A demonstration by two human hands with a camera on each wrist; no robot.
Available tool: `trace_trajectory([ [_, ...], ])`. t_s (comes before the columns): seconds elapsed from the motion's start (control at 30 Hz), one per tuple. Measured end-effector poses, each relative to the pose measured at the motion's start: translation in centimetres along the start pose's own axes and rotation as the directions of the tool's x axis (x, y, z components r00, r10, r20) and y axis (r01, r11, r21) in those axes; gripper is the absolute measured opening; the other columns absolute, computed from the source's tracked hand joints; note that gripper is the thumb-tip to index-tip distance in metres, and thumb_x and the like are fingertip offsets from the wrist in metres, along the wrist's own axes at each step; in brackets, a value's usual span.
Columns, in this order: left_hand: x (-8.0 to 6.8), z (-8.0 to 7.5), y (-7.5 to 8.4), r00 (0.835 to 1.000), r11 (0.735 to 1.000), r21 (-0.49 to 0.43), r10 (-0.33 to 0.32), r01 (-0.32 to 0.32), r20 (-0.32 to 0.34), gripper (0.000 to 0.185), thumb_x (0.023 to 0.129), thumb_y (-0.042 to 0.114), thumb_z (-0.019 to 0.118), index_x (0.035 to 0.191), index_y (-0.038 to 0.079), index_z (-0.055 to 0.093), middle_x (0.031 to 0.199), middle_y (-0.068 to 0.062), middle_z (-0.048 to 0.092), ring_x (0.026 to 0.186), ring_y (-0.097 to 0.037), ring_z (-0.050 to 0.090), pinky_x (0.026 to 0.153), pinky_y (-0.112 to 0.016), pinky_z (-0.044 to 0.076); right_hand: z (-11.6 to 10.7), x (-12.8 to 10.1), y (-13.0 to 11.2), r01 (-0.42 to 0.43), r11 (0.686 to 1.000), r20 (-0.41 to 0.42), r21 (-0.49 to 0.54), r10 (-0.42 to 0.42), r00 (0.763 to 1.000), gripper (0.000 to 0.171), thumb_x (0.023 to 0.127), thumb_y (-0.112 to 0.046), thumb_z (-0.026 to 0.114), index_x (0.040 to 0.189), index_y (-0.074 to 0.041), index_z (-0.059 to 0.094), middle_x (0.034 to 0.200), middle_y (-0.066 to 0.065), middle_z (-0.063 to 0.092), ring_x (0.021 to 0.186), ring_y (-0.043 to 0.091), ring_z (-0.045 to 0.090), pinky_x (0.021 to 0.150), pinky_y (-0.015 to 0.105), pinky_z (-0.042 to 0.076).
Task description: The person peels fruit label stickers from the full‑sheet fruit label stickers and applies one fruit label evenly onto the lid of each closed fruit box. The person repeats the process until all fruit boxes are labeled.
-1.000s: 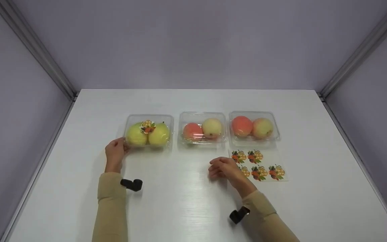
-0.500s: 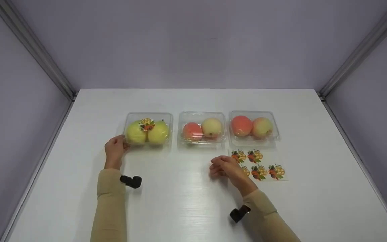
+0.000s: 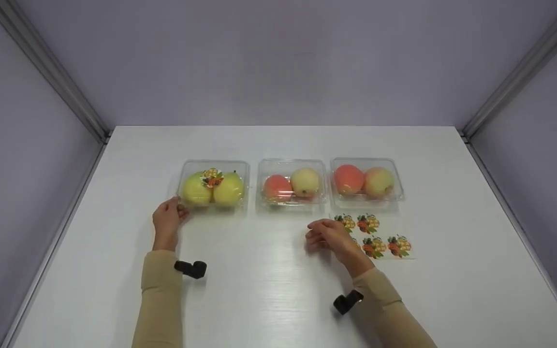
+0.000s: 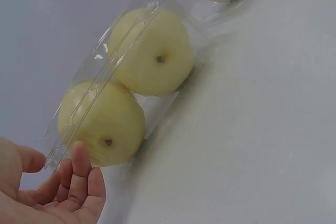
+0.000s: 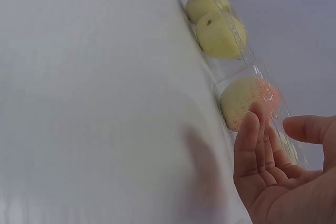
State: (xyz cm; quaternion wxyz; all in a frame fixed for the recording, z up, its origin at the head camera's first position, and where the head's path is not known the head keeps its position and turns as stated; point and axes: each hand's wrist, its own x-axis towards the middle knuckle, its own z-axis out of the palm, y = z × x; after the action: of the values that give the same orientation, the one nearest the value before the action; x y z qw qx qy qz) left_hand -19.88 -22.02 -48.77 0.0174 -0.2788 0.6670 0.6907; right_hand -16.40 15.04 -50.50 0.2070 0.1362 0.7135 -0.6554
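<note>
My left hand is at the near left corner of a clear plastic fruit box holding two yellow-green fruits. In the left wrist view, thumb and fingers stand apart around the box corner, fingertips right at its rim. A round fruit-print sticker sits on that box's lid. My right hand hovers with loosely bent fingers and nothing in them, overlapping the left side of a sticker sheet. Several fruit-print stickers show on the sheet, one partly hidden behind the hand.
To the right of the yellow-fruit box stand a middle box and a right box, both clear plastic with red and pale fruits. No sticker shows on their lids. Grey walls border the white table behind and at both sides.
The yellow-fruit box has shifted slightly backward, into line with the others. My left hand has then drawn back a little from its corner. My right hand has moved slightly right.
</note>
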Motion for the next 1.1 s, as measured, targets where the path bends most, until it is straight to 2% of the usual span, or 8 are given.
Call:
trace_trajectory([
  [0.17, -0.3, 0.1, -0.9, 1.0, 1.0, -0.001, 0.001, -0.001, -0.004, 0.048, 0.103, 0.028, 0.039, 0.142, -0.001, 0.039, 0.087, 0.004, 0.056, 0.073, 0.001, 0.059, 0.077, -0.013, 0.052, -0.2, 0.1, -0.4, 0.003, 1.0, -0.006, -0.01, -0.003, 1.0, 0.029, 0.098, -0.013, 0.047, 0.115, 0.008, 0.058, 0.077, -0.001, 0.065, 0.067, 0.008, 0.064, 0.065, 0.022, 0.055],
  [0.37, -1.4, 0.5, -1.4, 1.0, 1.0, 0.007, -0.018, 0.018, 0.02, 0.047, 0.104, 0.025, 0.037, 0.142, -0.003, 0.038, 0.086, 0.004, 0.054, 0.071, 0.003, 0.06, 0.074, -0.012, 0.053, -0.7, 0.3, -0.7, 0.007, 1.0, -0.006, -0.025, -0.008, 1.0, 0.032, 0.099, -0.016, 0.046, 0.118, 0.009, 0.057, 0.078, -0.001, 0.065, 0.069, 0.008, 0.064, 0.068, 0.022, 0.055],
  [0.6, -2.2, 1.2, -1.8, 0.998, 0.999, 0.006, -0.041, 0.041, 0.054, 0.045, 0.103, 0.027, 0.04, 0.136, -0.004, 0.041, 0.083, 0.005, 0.054, 0.072, 0.003, 0.061, 0.074, -0.012, 0.053, -1.2, 0.3, -1.0, -0.001, 1.0, -0.021, -0.005, 0.001, 1.0, 0.032, 0.099, -0.015, 0.046, 0.118, 0.008, 0.057, 0.079, -0.001, 0.065, 0.07, 0.008, 0.064, 0.067, 0.022, 0.055],
  [0.87, -2.7, 2.1, -2.2, 0.997, 1.0, 0.027, -0.006, 0.004, 0.078, 0.034, 0.103, 0.023, 0.041, 0.12, -0.006, 0.048, 0.079, 0.006, 0.056, 0.07, 0.003, 0.062, 0.072, -0.013, 0.053, -1.3, 0.2, -1.4, -0.009, 1.0, -0.04, 0.008, 0.009, 0.999, 0.033, 0.099, -0.016, 0.048, 0.12, 0.008, 0.057, 0.078, -0.001, 0.065, 0.07, 0.009, 0.064, 0.068, 0.022, 0.057],
  [1.1, -3.4, 3.4, -2.4, 0.991, 0.995, 0.093, 0.033, -0.045, 0.126, 0.036, 0.102, 0.019, 0.044, 0.126, -0.007, 0.05, 0.09, -0.001, 0.061, 0.071, 0.002, 0.061, 0.072, -0.013, 0.052, -1.6, 0.4, -1.4, 0.023, 0.999, -0.031, 0.032, -0.022, 0.999, 0.035, 0.099, -0.015, 0.047, 0.122, 0.011, 0.053, 0.077, -0.001, 0.064, 0.069, 0.009, 0.064, 0.068, 0.022, 0.056],
])
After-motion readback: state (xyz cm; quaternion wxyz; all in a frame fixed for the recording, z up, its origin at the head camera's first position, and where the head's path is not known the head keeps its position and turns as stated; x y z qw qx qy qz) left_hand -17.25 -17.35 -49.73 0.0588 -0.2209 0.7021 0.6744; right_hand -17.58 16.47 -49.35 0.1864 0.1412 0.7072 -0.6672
